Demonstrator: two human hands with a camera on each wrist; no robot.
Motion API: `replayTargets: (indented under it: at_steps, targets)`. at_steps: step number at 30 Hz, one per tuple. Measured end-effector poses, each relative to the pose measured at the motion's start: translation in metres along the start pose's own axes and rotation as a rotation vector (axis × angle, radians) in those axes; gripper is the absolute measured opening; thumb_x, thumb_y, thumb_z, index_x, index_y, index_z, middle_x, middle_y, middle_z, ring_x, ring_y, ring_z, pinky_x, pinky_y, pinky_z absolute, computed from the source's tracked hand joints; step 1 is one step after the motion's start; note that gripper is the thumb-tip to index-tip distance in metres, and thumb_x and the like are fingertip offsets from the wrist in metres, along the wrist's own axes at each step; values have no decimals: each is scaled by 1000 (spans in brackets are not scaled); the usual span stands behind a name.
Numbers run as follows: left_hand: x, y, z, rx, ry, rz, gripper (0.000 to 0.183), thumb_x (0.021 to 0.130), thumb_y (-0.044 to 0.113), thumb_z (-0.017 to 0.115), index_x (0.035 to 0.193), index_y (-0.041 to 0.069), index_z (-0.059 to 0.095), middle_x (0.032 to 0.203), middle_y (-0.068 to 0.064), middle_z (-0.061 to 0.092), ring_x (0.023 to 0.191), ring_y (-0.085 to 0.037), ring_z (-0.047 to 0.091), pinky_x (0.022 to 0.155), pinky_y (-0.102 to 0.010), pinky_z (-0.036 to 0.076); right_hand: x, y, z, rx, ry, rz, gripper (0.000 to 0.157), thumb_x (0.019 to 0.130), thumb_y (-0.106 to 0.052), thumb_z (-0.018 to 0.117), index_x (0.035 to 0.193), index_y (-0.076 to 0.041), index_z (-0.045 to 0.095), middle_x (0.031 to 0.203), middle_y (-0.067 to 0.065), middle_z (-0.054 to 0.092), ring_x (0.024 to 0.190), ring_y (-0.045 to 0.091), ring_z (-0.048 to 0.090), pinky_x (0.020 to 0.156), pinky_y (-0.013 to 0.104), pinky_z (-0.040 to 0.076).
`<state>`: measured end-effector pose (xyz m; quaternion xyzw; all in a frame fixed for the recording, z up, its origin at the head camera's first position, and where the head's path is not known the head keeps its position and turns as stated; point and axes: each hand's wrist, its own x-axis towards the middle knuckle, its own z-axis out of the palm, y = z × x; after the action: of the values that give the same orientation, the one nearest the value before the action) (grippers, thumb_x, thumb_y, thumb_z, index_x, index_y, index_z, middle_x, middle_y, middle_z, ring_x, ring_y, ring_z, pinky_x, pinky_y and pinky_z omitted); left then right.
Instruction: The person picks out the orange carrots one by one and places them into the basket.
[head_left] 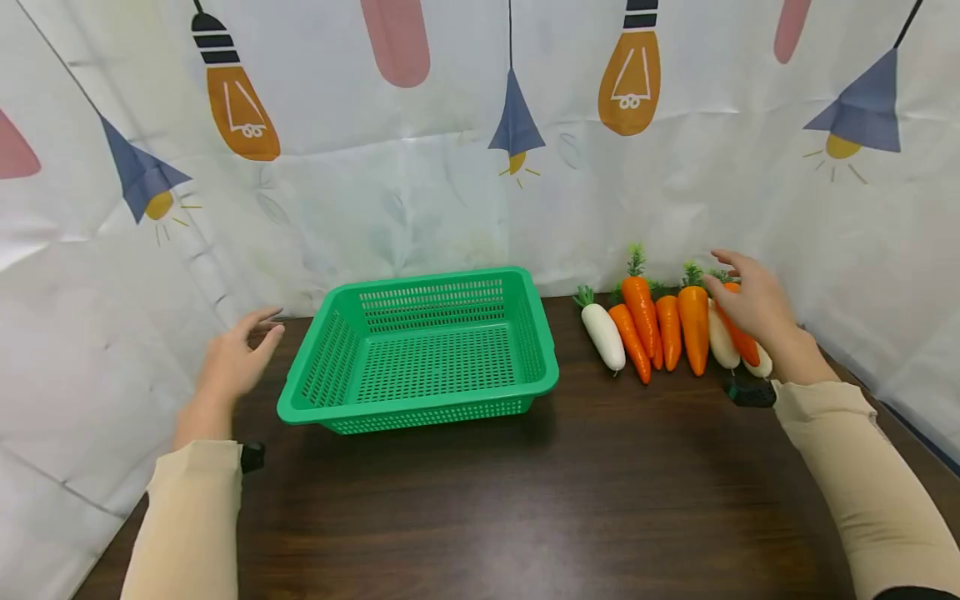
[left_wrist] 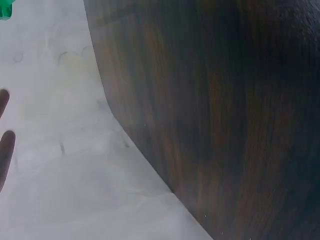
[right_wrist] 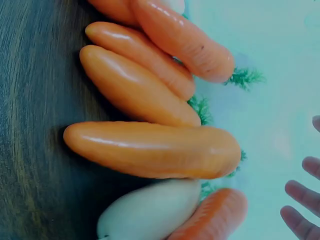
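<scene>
My right hand (head_left: pixel 761 308) hovers over the right end of a row of carrots and white radishes, its fingers loosely bent and holding nothing. Beneath it lie an orange carrot (head_left: pixel 738 333) and a white radish (head_left: pixel 722 335), both partly hidden. Just left of them is a thick carrot (head_left: pixel 693 329), also seen as a large carrot (right_wrist: pixel 150 150) in the right wrist view, where my fingertips (right_wrist: pixel 300 225) stay apart from it. My left hand (head_left: pixel 236 358) is raised beside the left end of a green plastic basket (head_left: pixel 420 403), empty-handed with relaxed fingers. No vegetables lie inside the basket.
More carrots (head_left: pixel 637 312) with green tops and another white radish (head_left: pixel 603 335) lie close together, some overlapping. A dark wooden table (head_left: pixel 480 500) carries everything. Behind it hangs a white curtain (head_left: pixel 435 208) printed with lamps, close against the table's back edge.
</scene>
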<state>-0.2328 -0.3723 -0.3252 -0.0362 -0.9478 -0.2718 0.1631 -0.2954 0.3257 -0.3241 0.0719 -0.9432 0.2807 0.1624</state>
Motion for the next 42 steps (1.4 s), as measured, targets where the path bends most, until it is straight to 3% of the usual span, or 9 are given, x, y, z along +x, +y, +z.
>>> replayTargets:
  at_steps: [5, 10, 13, 16, 20, 23, 31, 36, 42]
  targets:
    - [-3, -1, 4, -74, -6, -1, 49, 112, 35, 44, 147, 2, 54, 127, -30, 64, 110, -44, 61, 81, -55, 49, -6, 11, 3, 21, 19, 36, 59, 109, -33, 47, 158, -1, 36, 150, 33, 41, 125, 55, 45, 93, 71, 39]
    - [-3, -5, 8, -197, -23, -22, 49, 111, 34, 46, 145, 1, 56, 115, -18, 72, 94, -3, 62, 91, -55, 48, -10, 22, 6, 19, 36, 80, 60, 110, -35, 42, 158, 0, 34, 150, 34, 40, 122, 56, 45, 89, 71, 40]
    - [-2, -6, 11, -253, -50, -24, 50, 111, 34, 46, 146, -1, 54, 111, -19, 71, 85, 9, 58, 95, -60, 46, -12, 27, 8, 12, 52, 117, 60, 110, -34, 42, 158, 0, 34, 149, 34, 42, 121, 54, 46, 86, 68, 43]
    - [-2, -6, 13, -264, -94, -23, 51, 112, 33, 45, 146, -3, 53, 108, -19, 70, 83, 6, 60, 92, -53, 50, -15, 33, 9, -5, 59, 160, 61, 109, -36, 41, 158, 0, 34, 148, 33, 43, 120, 54, 47, 82, 66, 44]
    - [-1, -6, 15, -303, -138, -33, 53, 112, 34, 45, 148, -5, 50, 102, -5, 67, 83, -2, 63, 80, -30, 54, -15, 40, 11, -46, 58, 188, 62, 109, -38, 43, 156, 1, 38, 150, 35, 40, 121, 59, 43, 83, 69, 43]
    - [0, -6, 16, -344, -137, -35, 54, 111, 34, 46, 148, -5, 49, 97, 5, 66, 82, -6, 64, 73, -23, 53, -14, 43, 14, -81, 51, 187, 61, 108, -38, 46, 154, 3, 40, 148, 38, 39, 122, 61, 40, 85, 72, 42]
    - [-5, -3, 18, -359, -163, 18, 53, 111, 32, 47, 152, -2, 45, 108, 13, 63, 86, -4, 65, 76, -23, 53, -16, 47, 21, -110, 3, 208, 65, 106, -37, 51, 153, 5, 37, 140, 43, 35, 125, 66, 31, 89, 75, 38]
    - [-6, -6, 23, -377, -172, 36, 53, 111, 31, 47, 156, 2, 41, 109, 13, 62, 87, -5, 65, 76, -24, 53, -18, 49, 25, -97, 6, 211, 66, 105, -34, 53, 156, 4, 32, 139, 44, 34, 120, 65, 33, 86, 75, 39]
    - [-6, -10, 27, -409, -191, 44, 54, 112, 31, 44, 159, 4, 36, 125, -7, 58, 93, 0, 64, 76, -25, 55, -19, 50, 29, -90, 24, 203, 68, 103, -29, 56, 156, 6, 30, 136, 45, 35, 117, 64, 35, 87, 73, 38]
